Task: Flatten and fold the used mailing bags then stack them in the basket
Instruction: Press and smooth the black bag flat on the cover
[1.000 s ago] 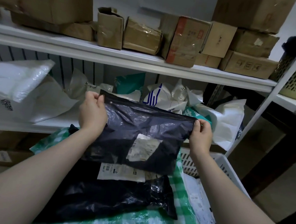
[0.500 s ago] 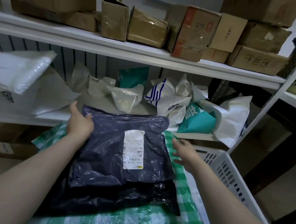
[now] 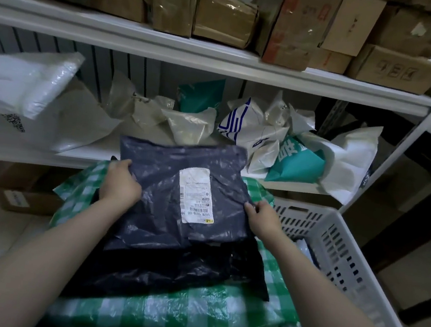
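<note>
The dark grey mailing bag (image 3: 156, 205) lies flat, white label (image 3: 196, 196) up, on top of the pile in the white basket (image 3: 338, 245) – a black bag (image 3: 171, 270) right under it, a green-checked bag (image 3: 166, 315) under that. Left hand (image 3: 120, 182) curls round the bag's left edge and grips it, right hand (image 3: 263, 217) pinches the right edge with bent fingers. Behind, crumpled bags (image 3: 252, 130) crowd the shelf (image 3: 90, 153).

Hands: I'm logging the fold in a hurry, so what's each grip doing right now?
Left hand: grips the grey bag by its left edge.
Right hand: pinches its right edge.
</note>
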`<state>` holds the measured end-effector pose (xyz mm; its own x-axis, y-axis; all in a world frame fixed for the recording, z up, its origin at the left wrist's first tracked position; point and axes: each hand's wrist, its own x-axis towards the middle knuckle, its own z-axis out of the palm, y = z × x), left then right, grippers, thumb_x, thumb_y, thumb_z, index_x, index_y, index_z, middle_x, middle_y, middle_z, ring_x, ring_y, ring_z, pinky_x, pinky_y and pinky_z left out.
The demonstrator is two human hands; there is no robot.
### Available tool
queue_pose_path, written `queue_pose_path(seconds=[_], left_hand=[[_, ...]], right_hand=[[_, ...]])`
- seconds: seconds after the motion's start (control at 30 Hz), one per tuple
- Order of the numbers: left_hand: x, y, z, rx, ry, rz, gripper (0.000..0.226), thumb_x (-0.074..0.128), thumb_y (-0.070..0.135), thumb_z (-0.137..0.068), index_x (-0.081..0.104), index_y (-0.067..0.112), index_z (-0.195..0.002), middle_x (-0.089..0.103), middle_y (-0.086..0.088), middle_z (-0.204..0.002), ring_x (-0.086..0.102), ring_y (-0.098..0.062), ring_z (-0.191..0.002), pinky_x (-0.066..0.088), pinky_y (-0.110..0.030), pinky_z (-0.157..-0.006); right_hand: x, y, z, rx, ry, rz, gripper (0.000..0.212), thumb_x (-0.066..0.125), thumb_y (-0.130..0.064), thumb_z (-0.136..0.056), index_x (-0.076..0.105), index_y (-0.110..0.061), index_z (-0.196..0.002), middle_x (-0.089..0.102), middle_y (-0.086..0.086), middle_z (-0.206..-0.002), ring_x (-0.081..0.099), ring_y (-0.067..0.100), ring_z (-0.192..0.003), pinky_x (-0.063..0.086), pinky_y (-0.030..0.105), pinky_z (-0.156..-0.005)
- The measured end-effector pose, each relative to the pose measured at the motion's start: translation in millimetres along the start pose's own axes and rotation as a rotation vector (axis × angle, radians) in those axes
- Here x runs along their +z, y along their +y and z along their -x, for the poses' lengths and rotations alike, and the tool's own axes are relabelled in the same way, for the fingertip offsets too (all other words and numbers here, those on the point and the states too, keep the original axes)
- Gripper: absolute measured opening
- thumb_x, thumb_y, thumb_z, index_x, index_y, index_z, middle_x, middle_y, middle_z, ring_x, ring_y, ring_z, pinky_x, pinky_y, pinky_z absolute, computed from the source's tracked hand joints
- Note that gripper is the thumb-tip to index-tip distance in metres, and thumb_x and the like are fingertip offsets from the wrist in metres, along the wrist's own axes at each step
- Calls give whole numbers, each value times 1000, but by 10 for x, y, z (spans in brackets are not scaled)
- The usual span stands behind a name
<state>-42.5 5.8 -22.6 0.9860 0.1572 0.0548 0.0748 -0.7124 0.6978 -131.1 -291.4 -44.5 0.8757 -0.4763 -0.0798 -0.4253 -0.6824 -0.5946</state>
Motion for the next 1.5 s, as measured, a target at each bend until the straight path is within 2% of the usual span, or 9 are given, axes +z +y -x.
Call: queue_pose_path(seconds=[0.17,0.33,0.43,0.6,0.83,0.93,1.07,1.17,1.5], left_hand=[[-187,47,-38,85,118,-167,49,47,6,-92,46,15,-141,40,-14,-139,54,-41,-112,44,-47,-92],[-24,-86,62,94,19,-307,49,52,11,-94,42,15,-142,31,-13,-146,45,-42,-120,41,-49,-95],[77,-63,140,82,15,-371,60,58,30,-95,33,21,-149,13,-12,-157,24,-40,-136,26,-51,-111],[306,255,293,307,-22,-457,68,47,52,-96,21,25,-153,10,-7,-161,4,-28,-148,0,-54,-118],[591,1010,190,482,-144,-306,66,40,50,-99,20,19,-154,18,-2,-161,6,-20,-149,-5,-52,-119],[664,1368,15,423,-204,-237,71,39,55,-98,15,21,-156,15,-3,-163,3,-20,-151,-9,-54,-118],[684,1637,-105,389,-306,-299,46,47,54,-96,53,28,-134,56,-6,-137,41,-29,-135,-5,-56,-115],[666,1689,-144,375,-91,-271,30,48,45,-99,67,28,-115,65,-8,-119,49,-32,-123,6,-52,-117],[678,1128,319,382,-25,-247,58,41,51,-98,30,26,-149,25,-1,-156,14,-24,-145,-6,-58,-116]], right_hand=[[-222,94,127,-119,-77,-197,36,52,-33,-100,40,-15,-71,44,3,-65,44,17,-62,32,32,-58],[-178,265,229,79,-411,-188,32,60,-44,-93,52,-14,-85,60,8,-80,57,20,-72,43,30,-67],[-142,261,249,79,-280,-164,42,59,-55,-90,46,-17,-81,50,1,-71,48,17,-65,37,30,-62],[5,100,186,-18,-99,-148,33,64,-25,-92,36,-18,-76,42,-1,-70,40,16,-65,30,28,-56],[-100,17,226,-364,-194,-205,32,59,4,-87,56,-27,-87,54,-17,-87,51,-7,-78,38,7,-73],[-254,15,198,-431,-233,-235,35,63,2,-87,62,-33,-79,60,-16,-88,55,-5,-81,43,14,-81],[-355,24,236,-410,-292,-272,32,65,0,-88,69,-28,-75,67,-11,-86,61,3,-81,49,20,-81],[-345,70,252,-364,-352,-258,33,61,3,-89,72,-24,-74,67,-7,-82,60,8,-76,50,24,-74],[-124,140,223,-134,-339,-281,27,56,-6,-94,62,-29,-106,63,5,-106,60,17,-82,49,26,-66]])
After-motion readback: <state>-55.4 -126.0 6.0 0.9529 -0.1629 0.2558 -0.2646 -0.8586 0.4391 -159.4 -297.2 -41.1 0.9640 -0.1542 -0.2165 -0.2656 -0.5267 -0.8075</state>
